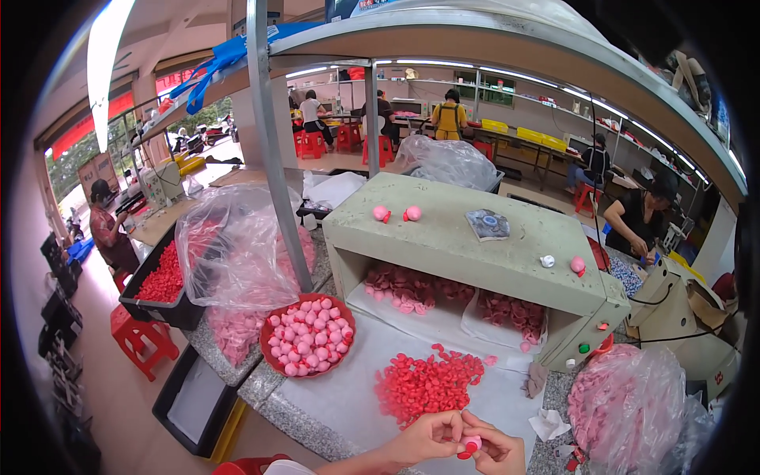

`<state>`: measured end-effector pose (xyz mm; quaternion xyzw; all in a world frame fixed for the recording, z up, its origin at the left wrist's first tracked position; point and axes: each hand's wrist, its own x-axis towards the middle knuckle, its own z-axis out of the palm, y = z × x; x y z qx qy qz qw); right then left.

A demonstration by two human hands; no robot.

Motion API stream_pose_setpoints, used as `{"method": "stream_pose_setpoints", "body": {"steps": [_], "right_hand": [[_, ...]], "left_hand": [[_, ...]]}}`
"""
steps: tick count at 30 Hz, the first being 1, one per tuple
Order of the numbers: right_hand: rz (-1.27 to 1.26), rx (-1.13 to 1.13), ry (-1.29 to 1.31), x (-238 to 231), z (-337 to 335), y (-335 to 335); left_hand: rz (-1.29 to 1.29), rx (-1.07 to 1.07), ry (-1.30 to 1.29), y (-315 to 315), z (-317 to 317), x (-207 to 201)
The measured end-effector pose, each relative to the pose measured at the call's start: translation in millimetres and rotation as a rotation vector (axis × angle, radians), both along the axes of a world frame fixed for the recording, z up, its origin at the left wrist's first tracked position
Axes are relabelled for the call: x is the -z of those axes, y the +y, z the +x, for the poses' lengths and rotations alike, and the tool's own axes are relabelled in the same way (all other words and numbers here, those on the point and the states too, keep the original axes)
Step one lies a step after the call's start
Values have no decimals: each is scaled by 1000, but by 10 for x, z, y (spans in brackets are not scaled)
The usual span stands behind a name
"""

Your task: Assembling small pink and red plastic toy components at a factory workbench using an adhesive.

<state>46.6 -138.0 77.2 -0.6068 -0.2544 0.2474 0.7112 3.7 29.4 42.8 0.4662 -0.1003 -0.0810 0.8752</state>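
Pinching pink piece point(470, 444), hands together

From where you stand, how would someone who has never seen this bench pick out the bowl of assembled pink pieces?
Start at the grey box-shaped machine in the middle of the bench. Left of its opening, by the steel post, sits a round red bowl heaped with pink ball-shaped pieces. It is the only round container; its neighbours are clear plastic bags and a loose red pile.

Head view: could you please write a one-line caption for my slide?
Two hands press a small red piece onto a pink ball beside a pile of red pieces.
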Motion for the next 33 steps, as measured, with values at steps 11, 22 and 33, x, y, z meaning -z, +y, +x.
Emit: {"method": "stream_pose_setpoints", "body": {"steps": [11,22,33], "right_hand": [[15,-51,18,22,-106,45],[36,-25,10,-20,-107,40],[40,-15,-14,-34,-101,83]], "left_hand": [[0,-32,27,25,-159,-16],[-9,-33,14,2,-130,-15],[-19,-43,26,21,-129,-34]]}}
